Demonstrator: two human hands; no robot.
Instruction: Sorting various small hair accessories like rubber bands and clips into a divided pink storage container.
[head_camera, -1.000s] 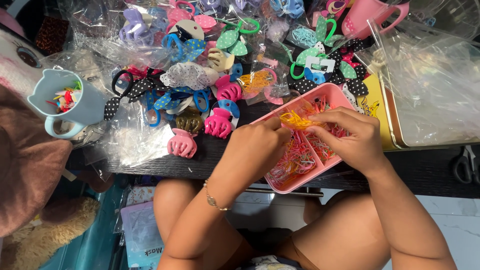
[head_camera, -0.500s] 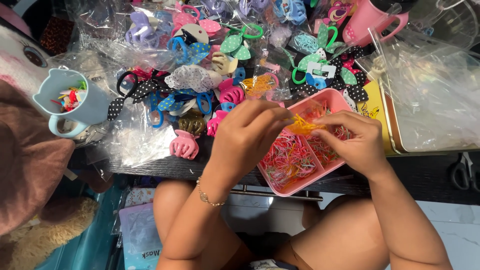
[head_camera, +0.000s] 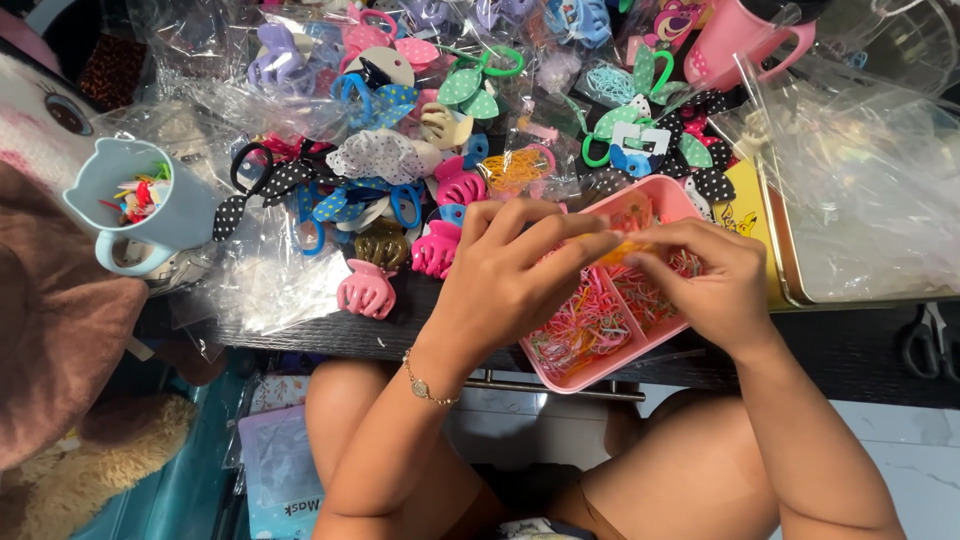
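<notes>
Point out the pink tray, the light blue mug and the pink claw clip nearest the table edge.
pink tray (head_camera: 590, 374): head view, near front rim.
light blue mug (head_camera: 185, 215): head view, outer side wall.
pink claw clip (head_camera: 366, 290): head view, middle of its body.

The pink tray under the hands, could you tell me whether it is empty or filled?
Partly filled: the pink tray holds loose piles of small elastic bands in its compartments.

Bright, even light from above; glare on the clear plastic bags (head_camera: 850, 190); dim under the table edge; mostly sharp focus.
</notes>
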